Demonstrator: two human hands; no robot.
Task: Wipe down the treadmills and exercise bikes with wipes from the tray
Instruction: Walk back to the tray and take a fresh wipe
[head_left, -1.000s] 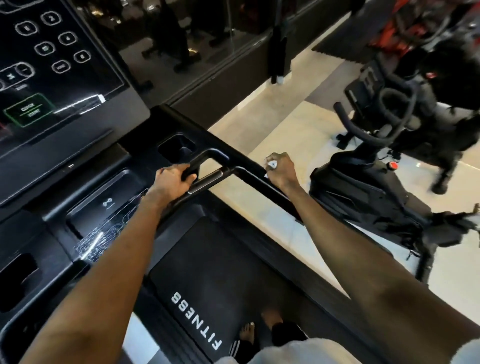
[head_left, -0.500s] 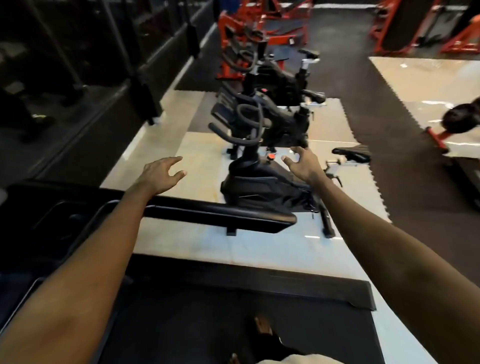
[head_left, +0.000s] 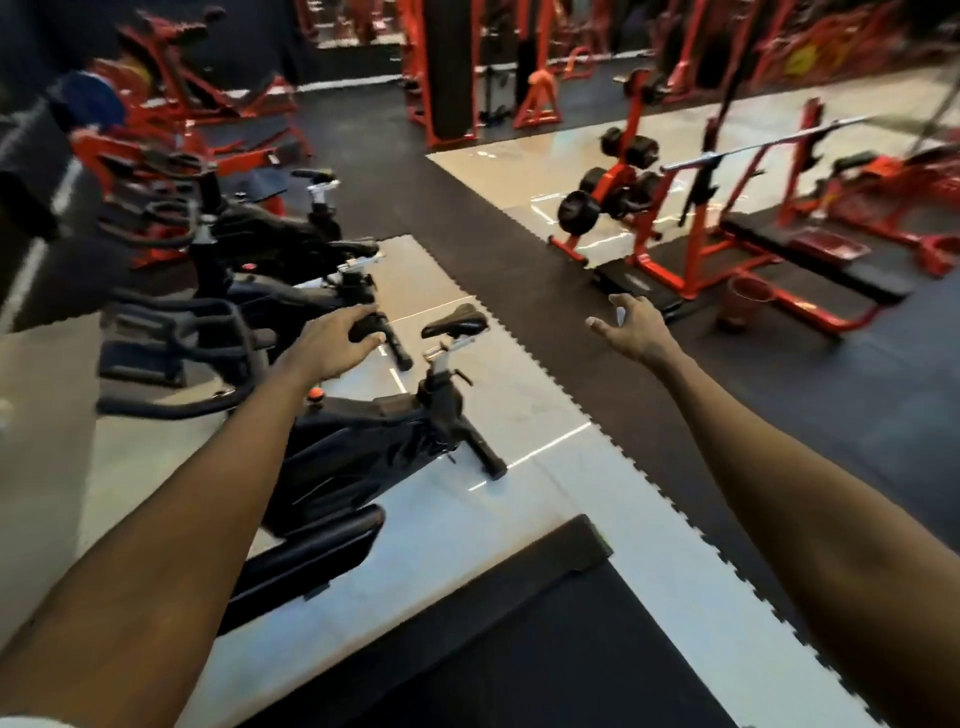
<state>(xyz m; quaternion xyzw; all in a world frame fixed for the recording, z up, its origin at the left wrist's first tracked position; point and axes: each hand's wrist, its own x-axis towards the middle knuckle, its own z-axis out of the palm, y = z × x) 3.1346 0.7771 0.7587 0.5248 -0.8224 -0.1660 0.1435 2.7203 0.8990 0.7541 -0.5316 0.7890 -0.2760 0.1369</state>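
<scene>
I stand on the black treadmill deck (head_left: 519, 654); the end of its right handrail (head_left: 317, 551) shows under my left forearm. A row of black exercise bikes runs off to the left, and the nearest bike (head_left: 374, 441) has its saddle (head_left: 457, 322) just beyond my hands. My left hand (head_left: 332, 345) hangs in the air above that bike with relaxed fingers, holding nothing. My right hand (head_left: 636, 330) is out to the right over the floor, thumb out and fingers curled. A thin pale scrap, seemingly the wipe (head_left: 620, 314), shows between them. No tray is in view.
Pale floor tiles (head_left: 519, 405) lie under the bikes, bordered by a dark rubber mat strip (head_left: 649, 415). Red weight benches and racks (head_left: 727, 249) with a barbell stand at the right and back. More red machines fill the far left.
Both hands have left the treadmill handle and rail. My view has swung right from the console, past the bikes, to the open gym floor, and my arms have spread apart.
</scene>
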